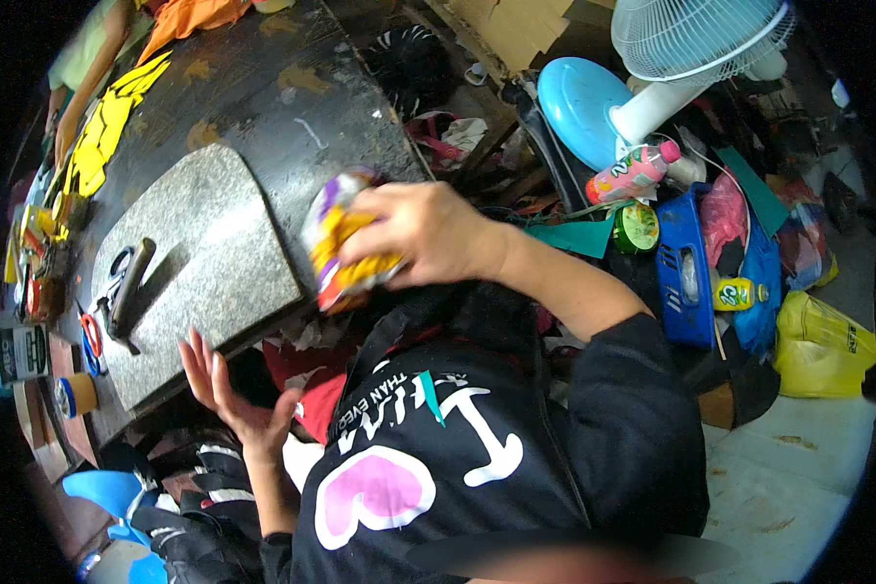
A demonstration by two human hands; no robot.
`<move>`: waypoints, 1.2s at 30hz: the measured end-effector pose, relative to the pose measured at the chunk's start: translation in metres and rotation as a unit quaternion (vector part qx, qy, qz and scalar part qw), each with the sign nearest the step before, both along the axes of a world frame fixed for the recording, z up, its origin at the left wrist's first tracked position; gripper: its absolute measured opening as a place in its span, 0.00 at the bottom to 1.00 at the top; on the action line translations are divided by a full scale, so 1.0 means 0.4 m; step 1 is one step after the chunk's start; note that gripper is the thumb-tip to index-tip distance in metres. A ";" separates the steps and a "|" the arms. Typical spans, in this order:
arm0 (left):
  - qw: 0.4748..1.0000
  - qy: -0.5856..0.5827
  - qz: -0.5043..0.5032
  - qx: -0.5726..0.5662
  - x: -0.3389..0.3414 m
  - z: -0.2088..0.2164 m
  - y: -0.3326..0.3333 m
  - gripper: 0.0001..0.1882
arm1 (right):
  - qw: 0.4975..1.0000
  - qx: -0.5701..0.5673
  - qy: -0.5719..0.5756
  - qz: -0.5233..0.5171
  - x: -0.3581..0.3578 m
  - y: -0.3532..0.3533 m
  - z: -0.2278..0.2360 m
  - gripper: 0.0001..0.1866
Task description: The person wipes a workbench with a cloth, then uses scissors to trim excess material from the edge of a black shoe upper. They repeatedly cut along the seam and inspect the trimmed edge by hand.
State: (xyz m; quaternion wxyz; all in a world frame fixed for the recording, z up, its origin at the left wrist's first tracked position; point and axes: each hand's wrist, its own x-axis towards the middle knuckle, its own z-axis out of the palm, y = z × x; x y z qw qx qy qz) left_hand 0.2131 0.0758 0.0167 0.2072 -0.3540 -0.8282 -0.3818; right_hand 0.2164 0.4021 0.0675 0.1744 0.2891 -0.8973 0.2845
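Observation:
My right hand (414,234) grips a crumpled bundle (336,248) in purple, yellow, white and orange. Blur hides whether it is cloth or a soft packet. It is held by the right edge of a grey speckled stone slab (204,224) on the dark table. My left hand (232,389) is beside the slab's near edge, fingers stretched out and nothing in it. Black-handled scissors (119,282) and a dark-handled tool (133,287) rest on the slab. By its left edge is a smaller red-handled tool (91,333).
Yellow cut pieces (117,117) lie across the dark table (263,73), near another person's arm (88,83). A tan jar (76,396) stands left of the slab. At right are a blue-and-white fan (579,112), a pink bottle (633,175), a blue basket (681,282) and a yellow bag (825,346).

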 end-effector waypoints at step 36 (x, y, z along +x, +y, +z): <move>0.891 0.093 0.423 -0.135 -0.164 -0.052 -0.488 0.29 | 0.978 0.095 -0.174 0.060 -0.199 -0.130 -0.101 0.27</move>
